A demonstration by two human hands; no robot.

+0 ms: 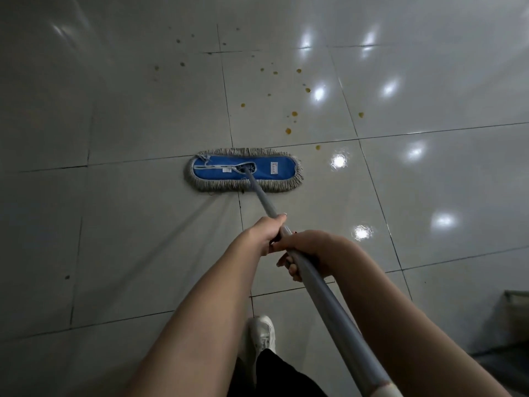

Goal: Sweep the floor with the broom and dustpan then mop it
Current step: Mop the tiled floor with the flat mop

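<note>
Grey mop handle [263,200]: left hand [264,234] grip curled round it; right hand [309,251] behind, seemingly curled likewise.

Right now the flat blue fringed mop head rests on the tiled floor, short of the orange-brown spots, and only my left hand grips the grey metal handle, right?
Not quite: the head view shows the left hand and the right hand both gripping the grey metal handle. The rest is right.

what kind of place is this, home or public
Probably a public or commercial indoor space, not certain: large glossy floor tiles, many ceiling-light reflections across them, and a wide janitor-style flat mop.
</note>
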